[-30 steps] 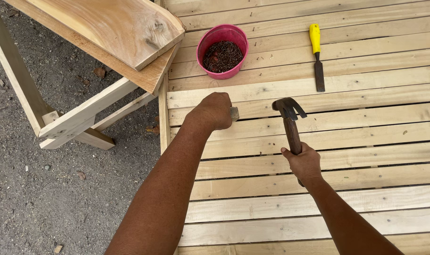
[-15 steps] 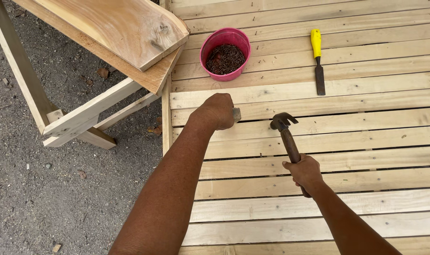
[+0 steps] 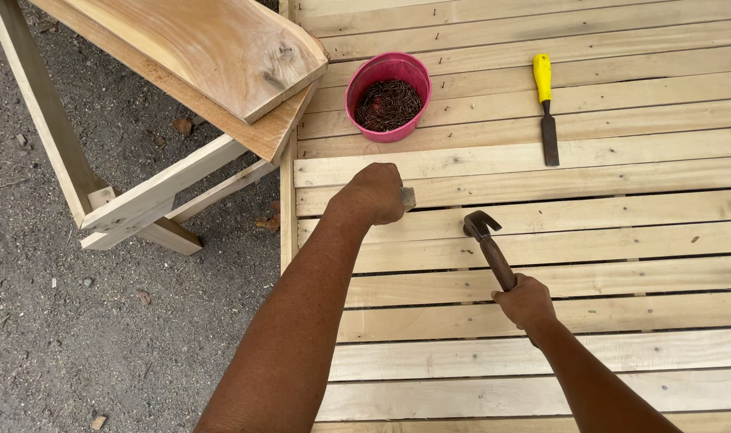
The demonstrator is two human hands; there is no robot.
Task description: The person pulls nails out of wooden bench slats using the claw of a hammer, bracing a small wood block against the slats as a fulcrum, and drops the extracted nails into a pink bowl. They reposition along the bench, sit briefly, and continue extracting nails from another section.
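Observation:
My right hand [image 3: 526, 301] grips the handle of a dark claw hammer [image 3: 487, 244], its head low over a pale wooden slat. My left hand [image 3: 375, 192] rests in a fist on the slatted wooden panel [image 3: 622, 265], left of the hammer head, pinching something small at its fingertips; I cannot tell what it is. A pink bowl [image 3: 388, 96] full of dark nails stands on the slats beyond my left hand.
A chisel with a yellow handle [image 3: 546, 108] lies on the slats at the upper right. Stacked wooden planks [image 3: 221, 56] on a wooden frame [image 3: 141, 200] overhang the panel's left edge. Gravel ground [image 3: 76, 321] lies to the left.
The hammer has swung down and a little to the right, its head dropping from raised to close over the slat. My left hand has stayed in place.

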